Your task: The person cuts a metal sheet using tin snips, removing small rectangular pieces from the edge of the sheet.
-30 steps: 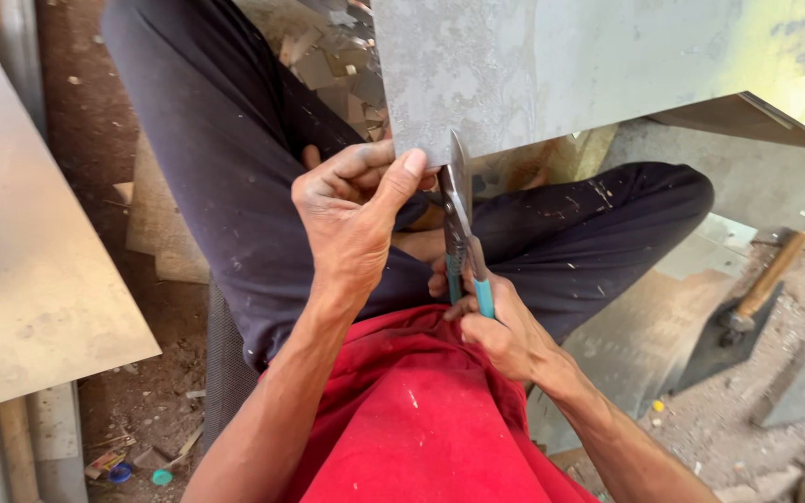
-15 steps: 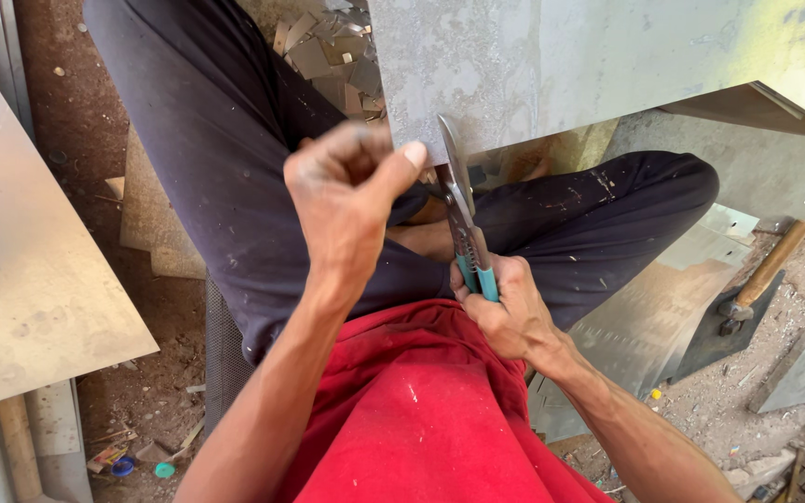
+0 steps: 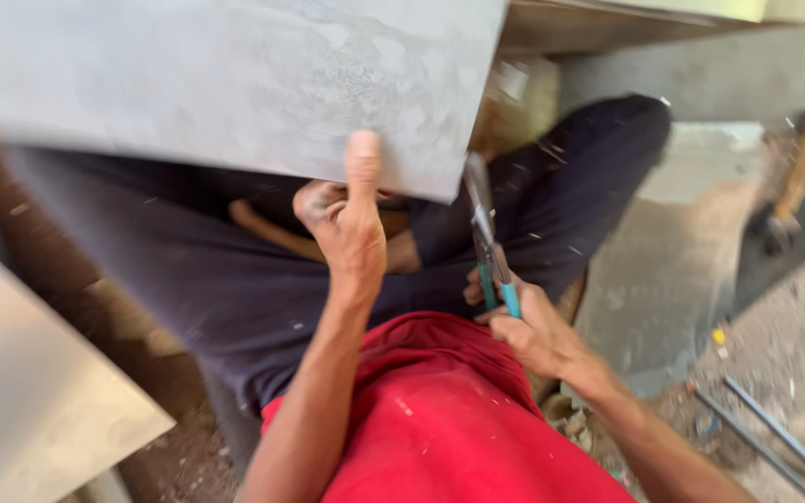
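Sheet metal [image 3: 235,84] spans the top left, and we pinch its lower edge with our left hand [image 3: 347,224], thumb pressed flat on it. Just right, our right hand [image 3: 533,331] grips teal-handled snips [image 3: 488,247], blades at the sheet's corner. Hammer [image 3: 784,200] lies far right.

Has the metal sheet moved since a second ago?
Yes. The metal sheet has swung left across the lap: the left hand now grips its lower edge, with the snips at its right corner.

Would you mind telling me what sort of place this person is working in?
Probably an informal sheet-metal workshop: grey metal sheet held by the left hand, snips in the right hand, on a dusty, debris-strewn floor.
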